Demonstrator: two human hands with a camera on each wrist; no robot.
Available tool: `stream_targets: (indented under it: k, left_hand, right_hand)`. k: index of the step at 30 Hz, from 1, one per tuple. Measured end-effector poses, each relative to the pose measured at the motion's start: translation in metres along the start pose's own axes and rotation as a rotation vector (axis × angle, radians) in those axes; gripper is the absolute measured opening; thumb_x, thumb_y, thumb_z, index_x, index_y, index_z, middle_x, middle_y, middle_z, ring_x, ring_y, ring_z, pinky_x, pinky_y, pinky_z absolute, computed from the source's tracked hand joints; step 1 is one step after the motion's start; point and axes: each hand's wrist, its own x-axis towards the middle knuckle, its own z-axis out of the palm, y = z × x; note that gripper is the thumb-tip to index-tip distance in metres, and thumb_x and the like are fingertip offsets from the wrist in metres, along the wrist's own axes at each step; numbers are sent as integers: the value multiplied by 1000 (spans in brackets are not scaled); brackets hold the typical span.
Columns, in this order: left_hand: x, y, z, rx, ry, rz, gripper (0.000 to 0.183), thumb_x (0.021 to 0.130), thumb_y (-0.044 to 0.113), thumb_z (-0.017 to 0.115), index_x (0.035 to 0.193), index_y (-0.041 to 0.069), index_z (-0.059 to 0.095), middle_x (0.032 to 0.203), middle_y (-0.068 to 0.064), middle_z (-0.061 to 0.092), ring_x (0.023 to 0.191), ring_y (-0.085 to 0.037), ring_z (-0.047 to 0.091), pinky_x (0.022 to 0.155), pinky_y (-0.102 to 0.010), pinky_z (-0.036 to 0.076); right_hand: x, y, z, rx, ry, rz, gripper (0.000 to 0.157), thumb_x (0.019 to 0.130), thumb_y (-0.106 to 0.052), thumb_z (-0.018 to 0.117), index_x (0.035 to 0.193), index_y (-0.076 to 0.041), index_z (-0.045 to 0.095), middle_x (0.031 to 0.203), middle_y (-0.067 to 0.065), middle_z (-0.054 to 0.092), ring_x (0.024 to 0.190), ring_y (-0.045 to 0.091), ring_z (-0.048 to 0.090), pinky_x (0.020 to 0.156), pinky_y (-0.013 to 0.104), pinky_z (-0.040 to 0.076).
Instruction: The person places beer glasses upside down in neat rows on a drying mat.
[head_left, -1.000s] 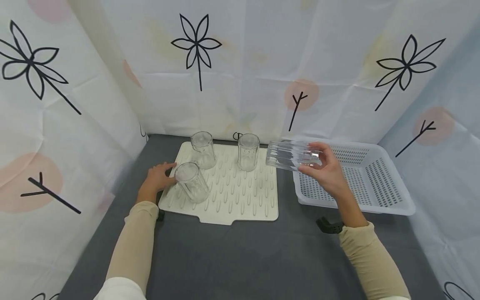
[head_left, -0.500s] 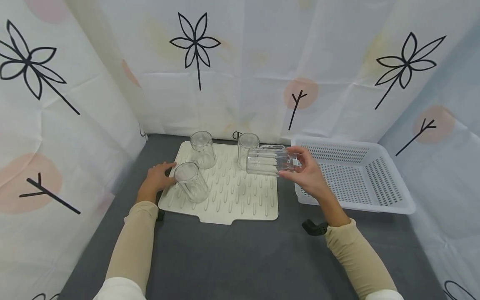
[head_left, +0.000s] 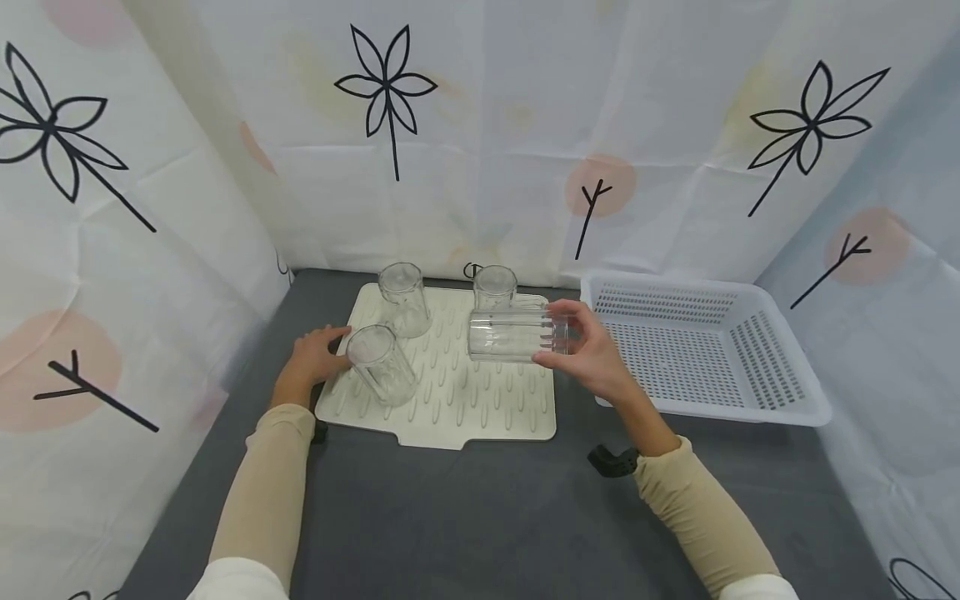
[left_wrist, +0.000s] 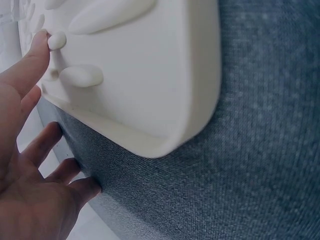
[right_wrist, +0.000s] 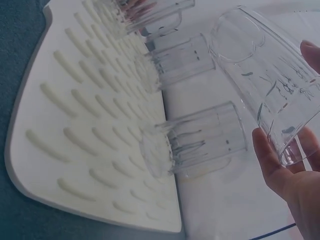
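Note:
My right hand grips a clear glass mug by its right end, thumb and fingers on either side. The mug lies on its side in the air, over the right half of a cream drying mat. Three more clear glass mugs stand on the mat: one at back left, one at front left and one at back right, partly behind the held one. My left hand rests at the mat's left edge, its fingers loosely spread, one fingertip on the mat's ridged surface.
A white perforated plastic basket stands right of the mat. Both sit on a dark grey cloth-covered table. Patterned white curtains enclose the back and sides.
My right hand has carried the mug leftward, from the basket's near-left side to over the mat, and slightly lower. My left hand and the standing mugs have stayed in place.

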Motion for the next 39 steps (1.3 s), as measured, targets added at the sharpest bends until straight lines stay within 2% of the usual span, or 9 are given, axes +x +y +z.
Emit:
stream_targets:
  k: [3,10,17,24,28,31,35,39]
  left_hand:
    - [-1,0,0,-5,-1,3,69,99,35,58,157,5,36,161,-40,18,148,-64,13,122,-73,10]
    - [-1,-1,0,1,-2,2,68,100,36,57,157,4,36,161,-40,19,148,-64,14,122,-73,10]
    - [2,1,-2,35,-3,19,69,100,39,57,157,4,37,161,-40,21,148,-63,17,122,-73,13]
    - [0,2,-3,50,6,29,69,99,37,58,156,3,38,159,-41,24,147,-63,19,121,-74,15]
    - [0,-2,-3,12,-4,24,69,100,40,56,156,4,37,160,-40,23,148,-64,16,121,-75,13]
    - [0,-6,-4,-64,-4,-18,69,102,45,53,158,7,36,162,-36,25,148,-61,19,119,-75,20]
    - [-3,-8,-10,-177,53,-70,68,104,48,52,160,12,36,161,-28,34,148,-54,29,115,-70,34]
    - [-10,-2,-20,-251,135,-62,67,104,50,52,160,16,36,160,-23,40,146,-50,37,112,-68,39]
  right_hand:
    - [0,2,7,16,-5,-10,73,81,5,81,144,-2,44,147,19,45,131,29,49,103,26,54]
    - [0,8,22,100,-15,-48,72,83,9,77,144,1,41,144,22,43,123,19,50,92,20,56]
    - [0,15,37,159,-3,-64,71,81,12,75,143,3,41,141,25,43,121,27,49,89,23,55]
    - [-1,24,49,194,10,-54,73,81,13,76,144,3,41,141,25,44,121,32,49,86,19,55]
    - [-1,26,53,209,4,-45,72,81,12,76,144,3,40,142,26,43,122,33,49,87,19,56]
    - [-2,27,57,215,-8,-34,72,82,11,76,144,3,40,142,26,42,120,27,50,86,18,57]
    - [-3,28,60,225,-17,-20,71,83,10,76,143,1,40,142,24,42,119,23,50,84,18,57]
    - [-5,31,61,233,-14,-19,70,83,10,76,143,1,42,142,25,43,120,26,50,86,22,58]
